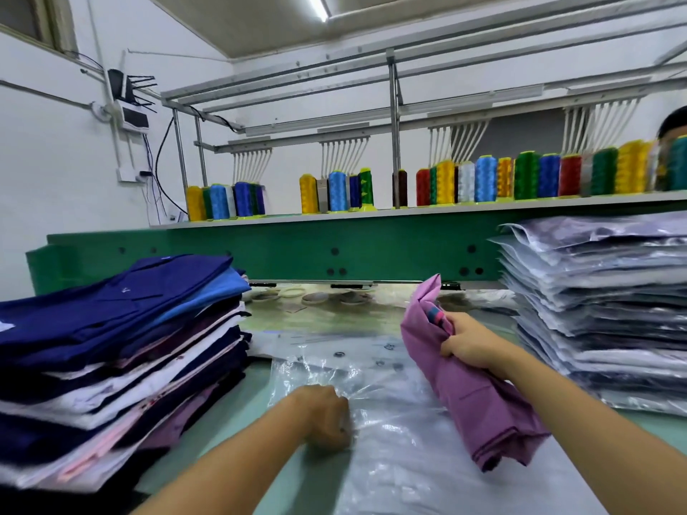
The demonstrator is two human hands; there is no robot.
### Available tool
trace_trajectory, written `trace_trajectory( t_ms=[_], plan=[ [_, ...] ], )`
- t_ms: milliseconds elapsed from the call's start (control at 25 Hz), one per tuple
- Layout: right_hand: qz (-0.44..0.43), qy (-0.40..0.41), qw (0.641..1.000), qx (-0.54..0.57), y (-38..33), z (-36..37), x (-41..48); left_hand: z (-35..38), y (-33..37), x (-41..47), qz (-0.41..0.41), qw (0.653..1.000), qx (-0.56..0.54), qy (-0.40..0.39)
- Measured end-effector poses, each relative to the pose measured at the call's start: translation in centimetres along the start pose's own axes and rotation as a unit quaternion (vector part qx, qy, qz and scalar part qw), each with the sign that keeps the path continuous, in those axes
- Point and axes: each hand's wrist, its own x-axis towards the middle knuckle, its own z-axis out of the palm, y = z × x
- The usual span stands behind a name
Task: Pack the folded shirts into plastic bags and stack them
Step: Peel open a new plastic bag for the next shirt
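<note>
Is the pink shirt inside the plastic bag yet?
Out. The right hand holds the pink shirt over the plastic bag, which the left hand grips.

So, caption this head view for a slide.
Right hand holds a folded pink shirt while left hand grips a plastic bag.

Coloured thread cones [486,178] on a shelf [483,206] above a green beam [260,250]

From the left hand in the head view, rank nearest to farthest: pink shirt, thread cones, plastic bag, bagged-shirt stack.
1. plastic bag, gripped by the left hand.
2. pink shirt, just right, held by the right hand.
3. bagged-shirt stack, far right.
4. thread cones, on the back shelf.
</note>
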Motion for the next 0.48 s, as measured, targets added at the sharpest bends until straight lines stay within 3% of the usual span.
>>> trace_trajectory(
  t_ms=[280,480],
  plan=[
    [-0.016,-0.004,0.999,-0.033,0.3,0.0,0.3,0.1,-1.8,0.6,0.009,0.996,0.076,-0.039],
    [-0.044,-0.021,0.997,-0.066,0.5,0.5,0.2,-0.5,-2.0,1.6,-0.012,0.999,0.024,0.036]
  ],
)
